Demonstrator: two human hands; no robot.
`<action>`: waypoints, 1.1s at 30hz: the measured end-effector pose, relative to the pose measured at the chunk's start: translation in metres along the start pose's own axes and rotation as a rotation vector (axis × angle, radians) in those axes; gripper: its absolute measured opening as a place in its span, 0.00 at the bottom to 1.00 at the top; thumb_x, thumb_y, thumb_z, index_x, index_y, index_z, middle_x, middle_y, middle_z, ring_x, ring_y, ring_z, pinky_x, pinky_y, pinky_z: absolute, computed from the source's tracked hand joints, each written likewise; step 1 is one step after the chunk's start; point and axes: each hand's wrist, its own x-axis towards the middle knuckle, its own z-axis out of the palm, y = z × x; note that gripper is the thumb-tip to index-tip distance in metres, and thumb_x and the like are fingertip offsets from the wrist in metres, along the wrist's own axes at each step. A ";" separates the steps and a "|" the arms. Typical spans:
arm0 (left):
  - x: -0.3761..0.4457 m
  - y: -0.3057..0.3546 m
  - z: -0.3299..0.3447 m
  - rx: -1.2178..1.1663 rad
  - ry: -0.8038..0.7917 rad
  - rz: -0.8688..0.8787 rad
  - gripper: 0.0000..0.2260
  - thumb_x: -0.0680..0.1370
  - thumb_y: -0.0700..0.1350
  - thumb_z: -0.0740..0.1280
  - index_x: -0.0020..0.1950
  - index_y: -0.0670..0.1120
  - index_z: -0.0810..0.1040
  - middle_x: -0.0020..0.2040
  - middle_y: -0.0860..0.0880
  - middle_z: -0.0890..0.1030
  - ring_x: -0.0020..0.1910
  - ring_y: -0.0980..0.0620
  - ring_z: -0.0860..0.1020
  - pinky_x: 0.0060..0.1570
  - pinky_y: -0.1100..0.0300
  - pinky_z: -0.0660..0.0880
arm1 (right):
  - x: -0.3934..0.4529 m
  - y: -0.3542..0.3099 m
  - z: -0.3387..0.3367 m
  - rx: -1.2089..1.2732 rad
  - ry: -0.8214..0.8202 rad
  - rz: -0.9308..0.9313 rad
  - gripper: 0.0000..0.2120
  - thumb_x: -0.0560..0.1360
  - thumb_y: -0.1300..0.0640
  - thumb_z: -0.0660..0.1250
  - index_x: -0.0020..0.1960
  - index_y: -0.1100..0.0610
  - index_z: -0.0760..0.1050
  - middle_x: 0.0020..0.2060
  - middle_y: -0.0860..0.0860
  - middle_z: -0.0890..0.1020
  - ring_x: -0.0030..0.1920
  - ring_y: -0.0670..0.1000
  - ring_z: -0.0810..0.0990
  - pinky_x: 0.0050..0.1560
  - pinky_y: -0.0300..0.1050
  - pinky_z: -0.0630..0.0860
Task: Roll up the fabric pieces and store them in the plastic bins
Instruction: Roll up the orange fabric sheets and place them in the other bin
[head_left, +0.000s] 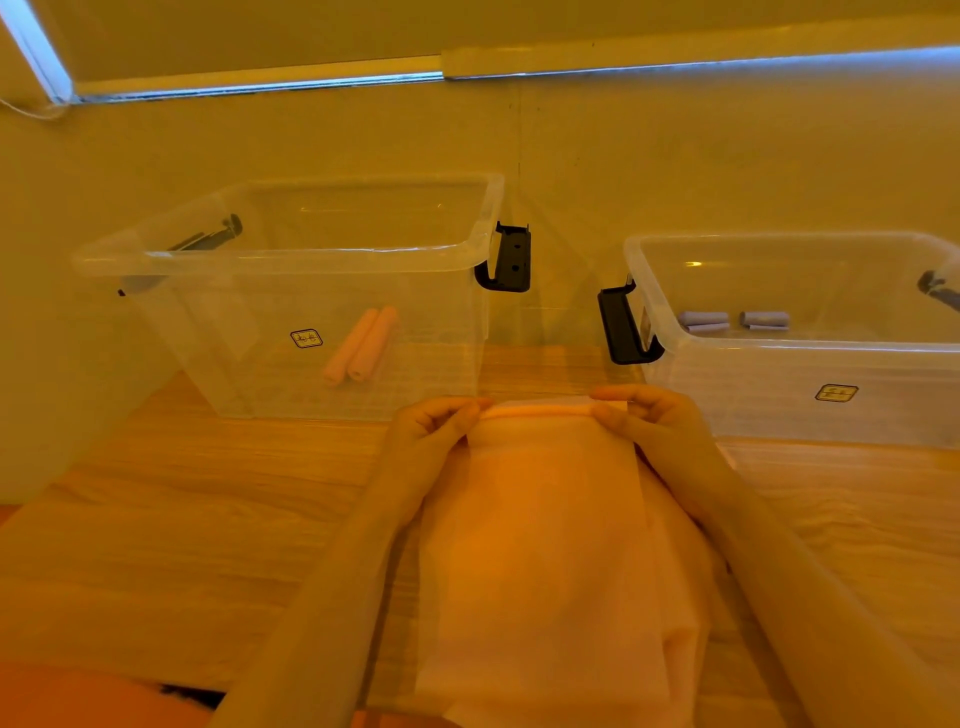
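Observation:
A pale pink fabric piece (550, 545) lies on the wooden table (156, 519) and runs from its near edge to the middle. Its far edge is folded into a thin roll. My left hand (431, 431) pinches the left end of that roll and my right hand (649, 421) pinches the right end. Behind my hands stand two clear plastic bins. The left bin (291, 249) holds two pink fabric rolls (361, 345). The right bin (675, 332) holds three grey fabric rolls (732, 319).
Both bins carry black side handles (506, 257), and a small label sits on each front wall. A plain wall rises just behind the bins. Bare tabletop stretches to the left and right of the fabric.

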 end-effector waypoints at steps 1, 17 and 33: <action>0.000 0.000 -0.001 0.011 0.001 -0.009 0.08 0.76 0.39 0.68 0.53 0.47 0.82 0.41 0.53 0.84 0.36 0.60 0.80 0.36 0.67 0.75 | 0.000 0.000 -0.001 0.015 -0.008 0.006 0.10 0.74 0.57 0.70 0.55 0.50 0.80 0.47 0.50 0.85 0.45 0.49 0.84 0.41 0.42 0.80; -0.002 0.002 -0.001 0.017 -0.002 -0.009 0.06 0.77 0.40 0.67 0.50 0.46 0.82 0.37 0.51 0.83 0.35 0.55 0.78 0.33 0.63 0.74 | -0.005 -0.005 0.002 -0.035 -0.037 -0.034 0.07 0.76 0.58 0.66 0.50 0.50 0.81 0.41 0.47 0.85 0.40 0.45 0.83 0.37 0.36 0.79; -0.002 0.001 0.002 0.096 0.008 0.039 0.03 0.76 0.38 0.68 0.47 0.45 0.81 0.32 0.54 0.80 0.30 0.58 0.75 0.30 0.66 0.69 | -0.007 -0.008 0.002 0.045 -0.035 0.053 0.07 0.74 0.59 0.69 0.51 0.54 0.81 0.41 0.52 0.86 0.41 0.52 0.85 0.41 0.45 0.81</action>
